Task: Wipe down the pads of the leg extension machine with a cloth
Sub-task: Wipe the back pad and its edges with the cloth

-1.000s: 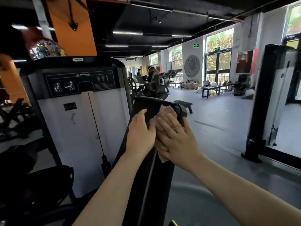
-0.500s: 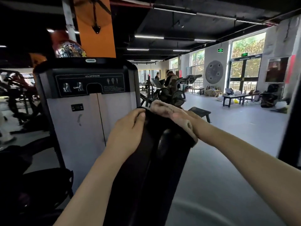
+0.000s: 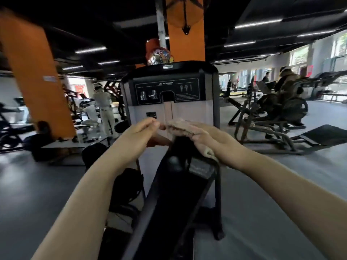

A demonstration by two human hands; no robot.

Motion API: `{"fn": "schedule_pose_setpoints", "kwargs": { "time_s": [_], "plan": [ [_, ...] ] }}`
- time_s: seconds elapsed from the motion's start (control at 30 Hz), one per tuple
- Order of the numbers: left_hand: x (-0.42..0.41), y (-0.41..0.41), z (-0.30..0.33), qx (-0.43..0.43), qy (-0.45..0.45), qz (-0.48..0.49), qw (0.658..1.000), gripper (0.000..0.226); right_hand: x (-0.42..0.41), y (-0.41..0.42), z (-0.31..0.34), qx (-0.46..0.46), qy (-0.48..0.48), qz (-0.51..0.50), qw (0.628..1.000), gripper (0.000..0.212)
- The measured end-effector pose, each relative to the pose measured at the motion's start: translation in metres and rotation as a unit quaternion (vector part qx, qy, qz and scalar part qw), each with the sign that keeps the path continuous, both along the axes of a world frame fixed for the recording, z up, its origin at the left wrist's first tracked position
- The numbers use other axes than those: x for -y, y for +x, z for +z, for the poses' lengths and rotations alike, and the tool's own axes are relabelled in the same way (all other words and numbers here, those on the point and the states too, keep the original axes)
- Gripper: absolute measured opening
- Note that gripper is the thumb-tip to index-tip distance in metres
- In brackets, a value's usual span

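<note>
The black back pad (image 3: 169, 194) of the leg extension machine rises edge-on in front of me, and behind it stands the grey weight-stack housing (image 3: 187, 113). A beige cloth (image 3: 180, 126) lies over the pad's top edge. My right hand (image 3: 212, 139) presses flat on the cloth on the pad's right side. My left hand (image 3: 139, 136) is at the top left of the pad, fingertips pinched together next to the cloth's left end; whether they hold the cloth is unclear.
An orange pillar (image 3: 35, 81) stands at the left with people (image 3: 105, 109) and machines beyond it. A plate-loaded machine (image 3: 277, 117) with a person on it is at the right. Grey floor (image 3: 281, 194) spreads on both sides of the pad.
The view swung left, so the pad now sits centred before the weight stack. My left hand came off the pad's edge and pinched its fingers. The right hand stays on the cloth at the top.
</note>
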State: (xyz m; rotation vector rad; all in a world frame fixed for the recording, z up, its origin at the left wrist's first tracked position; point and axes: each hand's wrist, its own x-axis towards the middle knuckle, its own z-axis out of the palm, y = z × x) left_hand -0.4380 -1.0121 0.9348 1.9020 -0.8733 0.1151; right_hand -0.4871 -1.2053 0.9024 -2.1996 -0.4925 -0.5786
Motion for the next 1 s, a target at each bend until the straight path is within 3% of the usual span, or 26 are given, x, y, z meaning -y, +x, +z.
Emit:
{"fn": "schedule_pose_setpoints", "kwargs": {
  "time_s": [0.17, 0.3, 0.4, 0.5, 0.63, 0.77, 1.0],
  "plan": [
    [0.000, -0.049, -0.008, -0.007, -0.125, 0.189, 0.974, 0.033, -0.014, -0.026, -0.005, 0.154, -0.212, 0.045, 0.964, 0.058],
    [0.017, -0.080, -0.012, 0.066, -0.157, 0.311, 0.935, 0.025, -0.026, -0.033, -0.012, 0.282, -0.320, 0.072, 0.902, 0.043],
    [0.035, -0.094, -0.010, 0.115, -0.016, 0.379, 0.918, 0.027, -0.020, -0.022, -0.013, 0.285, -0.317, 0.097, 0.900, 0.042],
    [0.049, -0.103, -0.004, 0.114, 0.092, 0.457, 0.877, 0.037, -0.008, -0.010, -0.015, 0.300, -0.268, 0.140, 0.905, 0.045],
    [0.066, -0.102, 0.000, 0.129, 0.146, 0.522, 0.830, 0.052, 0.008, 0.003, -0.021, 0.330, -0.197, 0.149, 0.911, 0.056],
    [0.075, -0.105, 0.004, 0.081, 0.186, 0.553, 0.808, 0.082, 0.042, 0.036, -0.024, 0.262, -0.189, 0.149, 0.935, 0.066],
    [0.101, -0.105, 0.009, 0.060, 0.232, 0.622, 0.745, 0.064, 0.094, 0.112, -0.021, 0.188, -0.168, 0.183, 0.950, 0.079]
  ]
}}
